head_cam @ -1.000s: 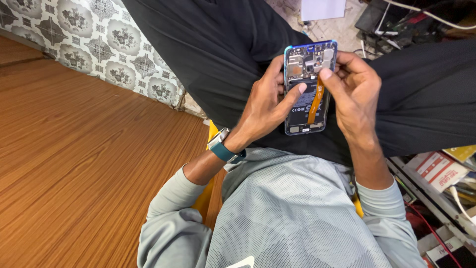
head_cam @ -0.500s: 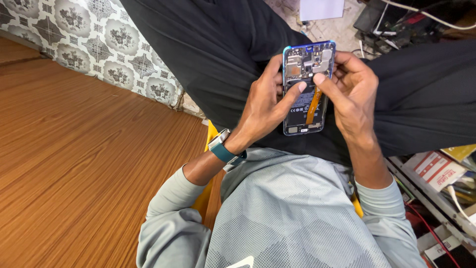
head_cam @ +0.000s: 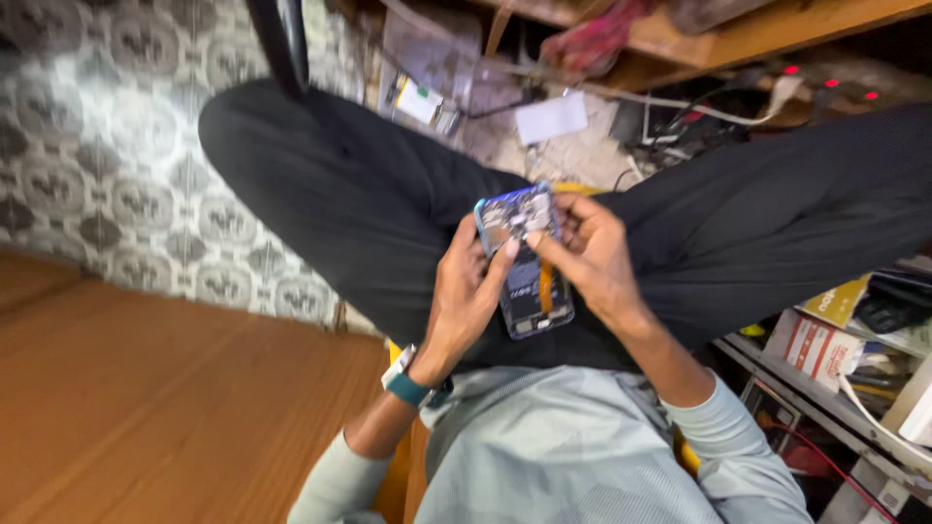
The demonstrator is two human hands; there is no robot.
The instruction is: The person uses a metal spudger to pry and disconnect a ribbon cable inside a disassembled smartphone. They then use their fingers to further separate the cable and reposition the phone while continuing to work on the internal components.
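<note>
I hold an opened smartphone [head_cam: 524,262] over my lap, its back cover off, showing the circuit board, a dark battery and an orange flex cable. My left hand [head_cam: 466,296] grips its left edge, thumb resting on the board near the top. My right hand [head_cam: 592,257] wraps the right edge, its thumb and forefinger pressing on the upper board area. A teal wristband with a watch [head_cam: 413,383] sits on my left wrist. My legs in black trousers [head_cam: 369,213] are spread beneath the phone.
A wooden surface [head_cam: 165,408] lies to the left, beside a patterned grey-white floor covering [head_cam: 107,184]. Shelves with boxes and cables [head_cam: 845,340] stand at the right. Ahead are cluttered wires, a white paper [head_cam: 550,118] and a wooden shelf [head_cam: 767,29].
The view has tilted up, showing more of the floor clutter ahead. Both hands keep hold of the phone; the thumbs have shifted slightly toward the upper board.
</note>
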